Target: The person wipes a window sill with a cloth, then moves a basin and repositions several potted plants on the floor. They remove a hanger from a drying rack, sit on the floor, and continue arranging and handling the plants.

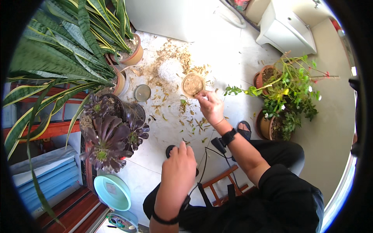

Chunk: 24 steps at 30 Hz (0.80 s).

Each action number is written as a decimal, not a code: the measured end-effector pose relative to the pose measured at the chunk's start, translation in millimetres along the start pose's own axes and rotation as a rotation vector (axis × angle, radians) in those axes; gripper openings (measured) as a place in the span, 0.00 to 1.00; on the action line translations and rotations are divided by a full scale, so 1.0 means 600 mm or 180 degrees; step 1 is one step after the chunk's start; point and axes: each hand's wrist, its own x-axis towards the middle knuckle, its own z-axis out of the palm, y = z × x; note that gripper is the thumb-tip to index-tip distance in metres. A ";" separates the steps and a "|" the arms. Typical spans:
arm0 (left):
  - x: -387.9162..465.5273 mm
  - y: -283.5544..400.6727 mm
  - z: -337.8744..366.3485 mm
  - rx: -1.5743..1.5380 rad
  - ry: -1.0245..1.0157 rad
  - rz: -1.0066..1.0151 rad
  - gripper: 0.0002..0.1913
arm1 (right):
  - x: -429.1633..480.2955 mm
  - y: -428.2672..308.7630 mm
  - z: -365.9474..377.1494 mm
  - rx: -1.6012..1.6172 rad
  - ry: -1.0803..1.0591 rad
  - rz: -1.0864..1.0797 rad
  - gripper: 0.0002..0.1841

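Note:
My right hand (211,107) pinches the near rim of a round tan plant saucer (193,84), which appears to have brownish debris in it. Just left of the saucer is a whitish, rounded, textured thing (170,70), overexposed and hard to identify. Dry leaves and soil (174,52) lie scattered around both on the pale tiled floor (151,128). Closer to my body, my left hand (179,167) hovers over the floor with its back to me. Its fingers stretch forward and no held object shows, though the palm is hidden.
Potted snake plants (134,54), a dark purple succulent (106,139) and a small round dish (142,93) are on the left. A turquoise basin (113,192) stands nearer. Flowering potted plants (279,99) and a white pedestal basin (287,29) line the right. A wooden stool (224,183) is below me.

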 end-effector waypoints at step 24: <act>0.096 0.005 -0.004 0.0129 0.0143 0.0858 0.19 | 0.027 -0.040 -0.738 0.1116 0.0791 0.1253 0.06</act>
